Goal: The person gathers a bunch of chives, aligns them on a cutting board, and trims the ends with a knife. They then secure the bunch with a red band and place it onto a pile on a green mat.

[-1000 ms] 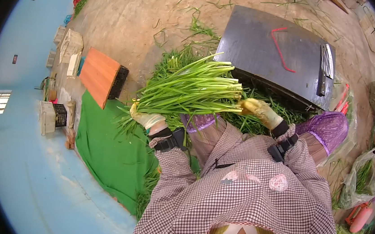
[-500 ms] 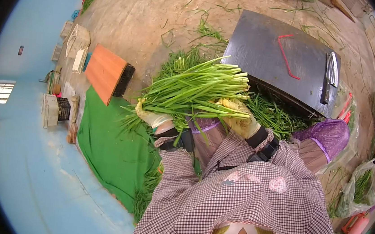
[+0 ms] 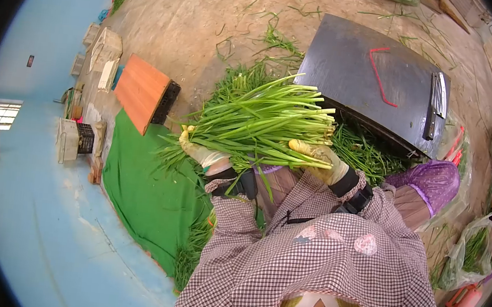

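Note:
A large bundle of Chinese chives (image 3: 261, 122) lies across both my gloved hands above my lap, pale stem ends to the right and green tips to the left. My left hand (image 3: 200, 151) grips the leafy side, its fingers partly hidden by the leaves. Around the lower edge near the stem ends curls my right hand (image 3: 323, 163), with a few stems over its fingers. Just beyond the stems stands a dark board (image 3: 372, 77), bearing a knife (image 3: 436, 106) and a bent red tie (image 3: 377, 77). More loose chives (image 3: 362, 150) lie beneath the board's near edge.
An orange-brown board (image 3: 142, 93) rests on a black crate at left, by a green cloth (image 3: 145, 185). At right are a clear plastic bag of greens (image 3: 473, 249) and a pink object (image 3: 466, 304). Scattered leaves (image 3: 280, 41) litter the floor ahead.
My right hand has shifted slightly right and down along the bundle, its fingers less covered by stems. The stem ends sit a little further right. My left hand stays nearly in place.

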A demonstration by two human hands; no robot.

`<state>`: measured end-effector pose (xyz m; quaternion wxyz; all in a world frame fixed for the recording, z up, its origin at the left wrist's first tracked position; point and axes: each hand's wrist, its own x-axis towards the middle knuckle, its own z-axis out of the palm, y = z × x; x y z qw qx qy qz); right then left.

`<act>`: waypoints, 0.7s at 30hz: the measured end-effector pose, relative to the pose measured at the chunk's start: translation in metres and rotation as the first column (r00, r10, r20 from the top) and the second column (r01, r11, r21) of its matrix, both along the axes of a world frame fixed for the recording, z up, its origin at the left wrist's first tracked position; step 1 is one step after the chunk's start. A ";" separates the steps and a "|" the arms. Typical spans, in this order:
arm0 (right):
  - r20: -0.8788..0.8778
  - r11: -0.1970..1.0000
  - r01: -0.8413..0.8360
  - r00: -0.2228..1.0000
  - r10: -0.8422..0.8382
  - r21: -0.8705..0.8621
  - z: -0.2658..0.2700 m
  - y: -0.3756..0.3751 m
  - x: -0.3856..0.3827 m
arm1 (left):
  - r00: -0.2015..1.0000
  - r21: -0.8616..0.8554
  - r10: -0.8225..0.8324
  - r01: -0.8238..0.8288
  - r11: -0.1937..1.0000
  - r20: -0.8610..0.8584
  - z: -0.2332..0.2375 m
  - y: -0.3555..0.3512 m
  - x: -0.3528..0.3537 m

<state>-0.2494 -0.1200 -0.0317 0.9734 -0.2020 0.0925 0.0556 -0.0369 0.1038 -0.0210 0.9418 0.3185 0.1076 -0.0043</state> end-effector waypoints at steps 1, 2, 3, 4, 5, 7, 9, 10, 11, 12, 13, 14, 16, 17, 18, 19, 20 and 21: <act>-0.027 1.000 -0.030 0.999 0.031 0.007 -0.004 0.000 -0.004 | 1.000 0.019 0.000 0.001 1.000 -0.019 0.004 -0.002 -0.003; -0.045 0.997 -0.032 0.999 0.029 -0.074 0.006 -0.001 -0.008 | 0.999 0.037 -0.001 0.002 0.999 -0.040 0.013 -0.007 -0.010; -0.015 0.999 -0.017 1.000 0.017 -0.044 0.009 -0.001 -0.013 | 0.998 0.054 0.000 0.003 0.999 -0.060 0.018 -0.011 -0.014; 0.016 1.000 -0.003 1.000 0.004 -0.013 0.010 -0.002 -0.018 | 0.998 0.069 0.010 -0.006 0.998 -0.063 0.019 -0.013 -0.017; 0.047 1.000 0.009 0.999 -0.010 0.017 0.009 -0.004 -0.023 | 0.998 0.084 0.021 -0.015 0.996 -0.064 0.020 -0.015 -0.018; 0.126 0.957 0.054 0.992 -0.019 -0.285 -0.004 -0.012 -0.032 | 0.998 0.085 0.004 0.001 0.996 -0.061 0.017 -0.014 -0.015; 0.185 0.927 0.083 0.983 -0.015 -0.365 -0.010 -0.018 -0.041 | 0.998 0.058 -0.048 0.051 0.997 -0.049 0.004 -0.005 -0.009; 0.214 0.960 0.067 0.977 -0.008 -0.271 -0.006 -0.018 -0.043 | 0.997 0.053 -0.062 0.065 0.996 -0.056 0.010 -0.010 -0.013; 0.189 0.982 0.078 0.981 -0.045 -0.169 0.002 -0.017 -0.046 | 0.995 0.048 -0.076 0.079 0.996 -0.064 0.023 -0.022 -0.019; 0.160 0.994 0.091 0.984 -0.079 -0.066 0.009 -0.015 -0.050 | 0.993 0.042 -0.090 0.093 0.995 -0.071 0.029 -0.028 -0.021; 0.127 0.994 0.102 0.986 -0.106 0.036 0.011 -0.012 -0.054 | 0.997 0.044 -0.069 0.071 0.997 -0.042 0.021 -0.026 -0.018; 0.131 0.986 0.168 0.977 -0.168 0.008 0.009 -0.010 -0.055 | 0.999 0.046 -0.044 0.045 0.998 -0.013 0.009 -0.021 -0.013; 0.200 0.951 0.309 0.932 -0.301 -0.010 0.015 -0.022 -0.063 | 0.999 0.032 -0.027 0.026 0.999 0.024 -0.006 -0.010 -0.005; 0.238 0.924 0.382 0.899 -0.368 -0.013 0.017 -0.032 -0.068 | 1.000 0.019 -0.017 0.017 1.000 -0.005 0.004 -0.014 -0.009; 0.265 0.933 0.354 0.896 -0.358 0.065 0.004 -0.052 -0.081 | 0.999 0.006 -0.012 0.013 1.000 -0.034 0.016 -0.018 -0.012; 0.291 0.936 0.323 0.890 -0.351 0.142 -0.008 -0.071 -0.093 | 0.998 -0.007 -0.010 0.010 1.000 -0.064 0.024 -0.023 -0.014; 0.134 0.903 0.424 0.901 -0.412 -0.071 0.011 -0.076 -0.104 | 0.999 -0.018 -0.050 0.050 0.999 -0.006 0.020 -0.016 -0.012; 0.104 0.914 0.328 0.944 -0.312 -0.236 0.024 -0.085 -0.108 | 1.000 -0.018 -0.001 0.001 1.000 0.004 0.014 -0.014 -0.009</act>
